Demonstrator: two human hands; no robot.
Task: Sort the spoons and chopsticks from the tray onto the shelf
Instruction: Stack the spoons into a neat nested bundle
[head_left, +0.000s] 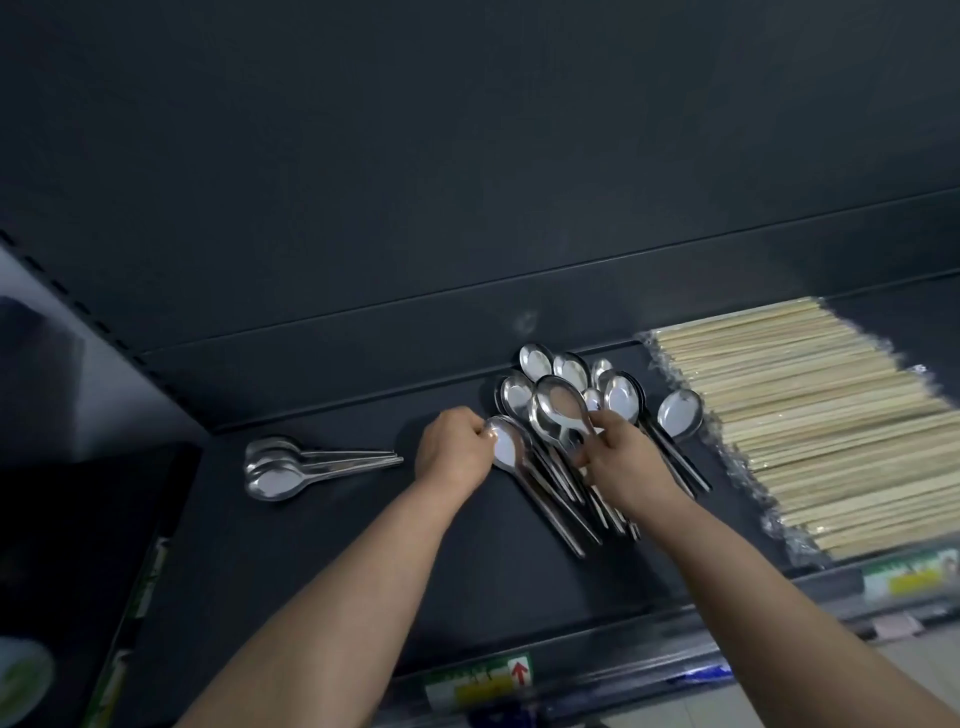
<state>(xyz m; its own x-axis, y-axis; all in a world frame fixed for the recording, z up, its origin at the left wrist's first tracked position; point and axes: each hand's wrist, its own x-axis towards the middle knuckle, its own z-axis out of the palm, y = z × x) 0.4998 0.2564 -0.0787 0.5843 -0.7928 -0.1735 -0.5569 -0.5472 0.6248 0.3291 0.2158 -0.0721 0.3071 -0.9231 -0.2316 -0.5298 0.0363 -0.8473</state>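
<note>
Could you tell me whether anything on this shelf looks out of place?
One spoon lies apart from the fanned spoon pile, its bowl beside the wrapped chopsticks. That pile, gripped by the left hand and right hand, is splayed, unlike the nested stack at left.

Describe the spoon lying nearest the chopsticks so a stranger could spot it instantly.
On the dark shelf, look right to the plastic-wrapped chopstick bundle. At its left edge lies one steel spoon, bowl up. It sits off to the right of the fanned spoon pile, alone.
</note>
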